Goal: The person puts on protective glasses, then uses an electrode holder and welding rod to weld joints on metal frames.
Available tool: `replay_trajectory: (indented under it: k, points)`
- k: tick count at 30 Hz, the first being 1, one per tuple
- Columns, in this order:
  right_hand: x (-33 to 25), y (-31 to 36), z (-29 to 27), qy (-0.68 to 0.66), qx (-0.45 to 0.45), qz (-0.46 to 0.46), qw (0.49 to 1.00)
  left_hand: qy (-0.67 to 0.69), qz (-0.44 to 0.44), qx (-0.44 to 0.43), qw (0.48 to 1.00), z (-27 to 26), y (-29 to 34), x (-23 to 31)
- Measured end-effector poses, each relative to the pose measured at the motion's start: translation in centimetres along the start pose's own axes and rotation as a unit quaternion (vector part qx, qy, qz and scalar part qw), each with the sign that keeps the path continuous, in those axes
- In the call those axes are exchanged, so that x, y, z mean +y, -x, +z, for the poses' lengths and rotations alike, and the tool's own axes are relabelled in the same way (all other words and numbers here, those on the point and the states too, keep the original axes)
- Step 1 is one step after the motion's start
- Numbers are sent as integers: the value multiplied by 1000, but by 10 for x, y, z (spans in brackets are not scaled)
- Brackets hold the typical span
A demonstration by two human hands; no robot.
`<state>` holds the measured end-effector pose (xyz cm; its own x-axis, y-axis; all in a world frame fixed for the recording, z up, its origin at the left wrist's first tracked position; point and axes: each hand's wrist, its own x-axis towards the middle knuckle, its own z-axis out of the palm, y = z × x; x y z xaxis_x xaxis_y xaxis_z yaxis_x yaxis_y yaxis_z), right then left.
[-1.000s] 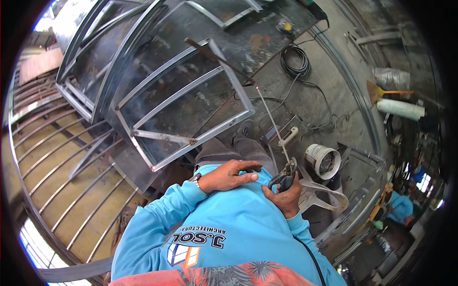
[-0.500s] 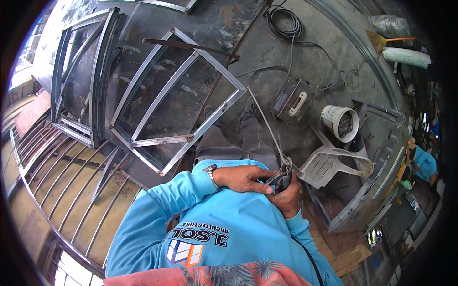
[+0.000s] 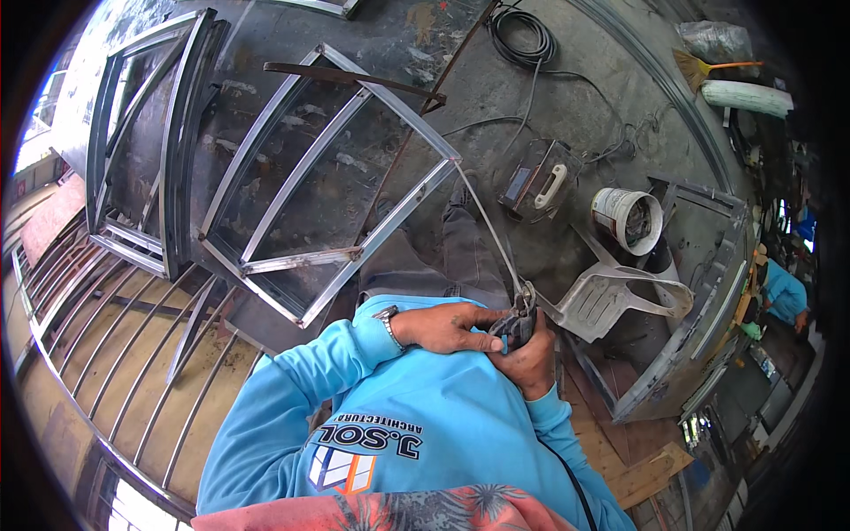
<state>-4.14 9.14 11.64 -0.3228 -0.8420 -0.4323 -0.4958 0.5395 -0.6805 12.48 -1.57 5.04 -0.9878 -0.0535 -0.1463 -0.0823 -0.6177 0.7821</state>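
A dark, worn electrode holder (image 3: 515,326) is held between my two hands, in front of my waist. My right hand (image 3: 531,361) wraps round its grip from below. From the left, my left hand (image 3: 443,328) closes its fingers and thumb on the same holder. Clamped in the holder's jaws is a long thin welding rod (image 3: 492,232), pointing up and away. The rod's far tip meets the right corner of a silver metal frame (image 3: 381,228) in the view; whether it touches cannot be told. My fingers partly hide the holder.
A welding machine (image 3: 537,180) and coiled cable (image 3: 522,40) lie ahead on the floor. To the right are a white bucket (image 3: 615,212), a broken plastic chair (image 3: 611,296) and a metal box frame (image 3: 699,354). Stacked frames (image 3: 177,150) and a barred grille (image 3: 115,354) stand left.
The rod's tip has come up to the frame's corner, and the rod looks more bowed. Both hands keep their hold on the holder, and the view has shifted slightly.
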Motion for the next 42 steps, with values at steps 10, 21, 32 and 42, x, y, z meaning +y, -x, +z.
replay_trajectory:
  k: [10,21,32,42]
  points:
    - [2,-1,1,19,-3,-14,1000,9,3,9,1000,-1,1,-6]
    - [-2,-6,4,31,3,-37,999,11,7,11,1000,-2,1,-5]
    - [18,4,15,-41,26,-6,999,-20,38,16,999,-1,1,-4]
    - [4,5,1,-41,2,23,999,-28,3,17,999,3,1,2]
